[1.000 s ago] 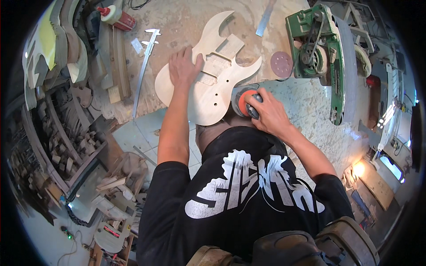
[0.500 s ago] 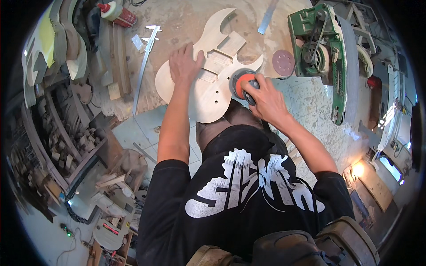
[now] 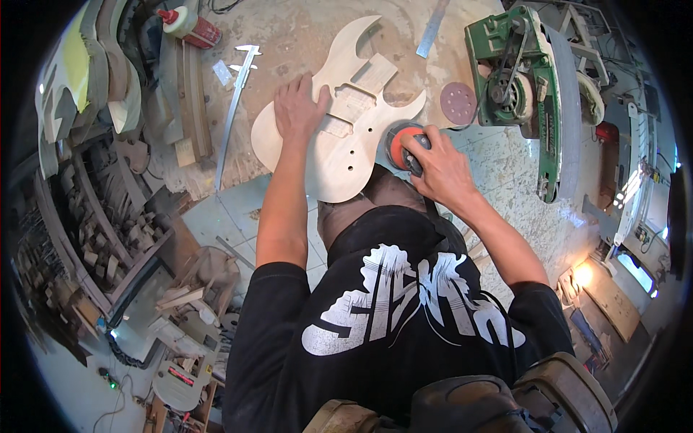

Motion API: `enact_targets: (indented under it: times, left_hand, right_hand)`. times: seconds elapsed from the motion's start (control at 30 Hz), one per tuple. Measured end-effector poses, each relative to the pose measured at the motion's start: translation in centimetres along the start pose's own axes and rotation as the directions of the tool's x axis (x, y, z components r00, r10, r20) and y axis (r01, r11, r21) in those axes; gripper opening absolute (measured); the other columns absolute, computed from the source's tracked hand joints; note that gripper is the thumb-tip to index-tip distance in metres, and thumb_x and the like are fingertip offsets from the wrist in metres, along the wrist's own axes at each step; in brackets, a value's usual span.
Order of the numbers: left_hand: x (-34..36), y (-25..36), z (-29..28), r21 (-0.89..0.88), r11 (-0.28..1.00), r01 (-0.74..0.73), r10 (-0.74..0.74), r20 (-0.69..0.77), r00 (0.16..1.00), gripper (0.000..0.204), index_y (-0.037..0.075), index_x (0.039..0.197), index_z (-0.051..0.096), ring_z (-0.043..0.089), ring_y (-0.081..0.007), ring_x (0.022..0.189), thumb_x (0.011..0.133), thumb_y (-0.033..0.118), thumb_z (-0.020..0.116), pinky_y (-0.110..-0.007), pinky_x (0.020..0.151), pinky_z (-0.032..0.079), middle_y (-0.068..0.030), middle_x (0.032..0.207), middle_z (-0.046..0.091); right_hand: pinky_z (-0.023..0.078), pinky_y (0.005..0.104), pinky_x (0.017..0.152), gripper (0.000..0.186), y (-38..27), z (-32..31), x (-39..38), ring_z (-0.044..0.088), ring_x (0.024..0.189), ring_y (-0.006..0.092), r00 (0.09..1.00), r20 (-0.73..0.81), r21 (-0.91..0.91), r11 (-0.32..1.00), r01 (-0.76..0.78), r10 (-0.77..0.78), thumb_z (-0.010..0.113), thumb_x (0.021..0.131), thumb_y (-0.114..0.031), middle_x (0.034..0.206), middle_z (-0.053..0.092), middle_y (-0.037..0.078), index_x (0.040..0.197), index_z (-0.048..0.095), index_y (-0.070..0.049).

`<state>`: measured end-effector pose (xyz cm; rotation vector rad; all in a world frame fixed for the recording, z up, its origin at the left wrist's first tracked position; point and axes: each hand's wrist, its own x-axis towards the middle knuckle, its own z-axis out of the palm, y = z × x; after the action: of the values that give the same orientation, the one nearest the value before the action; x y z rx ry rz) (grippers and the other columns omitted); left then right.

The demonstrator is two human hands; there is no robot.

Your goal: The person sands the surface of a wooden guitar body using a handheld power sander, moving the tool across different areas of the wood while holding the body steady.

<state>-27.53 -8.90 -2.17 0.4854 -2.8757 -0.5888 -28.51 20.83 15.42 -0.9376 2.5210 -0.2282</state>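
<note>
A pale wooden electric guitar body [image 3: 328, 162] lies flat on the workbench [image 3: 289, 43], its near end jutting past the bench edge. Routed cavities and several small dark holes show in its face. My left hand [image 3: 297, 107] rests flat on its left side, fingers stretched out. In my right hand [image 3: 444, 167] is an orange and black orbital sander [image 3: 406, 146], gripped from the right with the fingers round its top. The sander sits at the body's right edge, below the pointed horn; whether its pad touches the wood I cannot tell.
Left of the body lie a caliper [image 3: 237, 108] and a red and white glue bottle [image 3: 190, 27]. A perforated sanding disc [image 3: 458, 103], a steel ruler [image 3: 432, 30] and a green belt sander [image 3: 505, 79] are on the right. Curved wooden pieces [image 3: 108, 65] stand at far left.
My right hand has drawn the sander slightly to the right and nearer me, off the guitar body's face toward its edge. My left hand has stayed in place.
</note>
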Motion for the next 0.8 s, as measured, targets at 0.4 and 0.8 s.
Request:
enact_targets:
  times: [0.4,0.8]
  left_hand:
    - [-0.1,0.4,-0.4,-0.017,1.000,0.001,-0.001,0.002,1.000,0.058,0.006,0.137,0.069,0.064,-0.0382,0.125,0.098,0.048,0.063,-0.049,0.114,0.043,-0.0180,0.134,0.072]
    - [-0.1,0.4,-0.4,-0.038,0.999,0.007,-0.007,-0.017,1.000,0.054,0.004,0.131,0.071,0.064,-0.0347,0.124,0.096,0.045,0.065,-0.047,0.114,0.041,-0.0161,0.132,0.072]
  right_hand:
    - [0.061,0.0512,0.073,0.059,1.1,-0.2,3.5,0.065,0.101,0.0412,0.985,-0.165,-0.046,0.998,0.046,-0.053,0.083,0.072,-0.007,0.122,0.053,0.015,0.124,0.060,-0.024]
    - [0.063,0.0523,0.074,0.061,-3.5,1.5,1.4,0.062,0.109,0.0437,0.991,-0.061,0.073,0.990,0.124,-0.119,0.078,0.074,-0.004,0.124,0.054,0.014,0.127,0.061,-0.027]
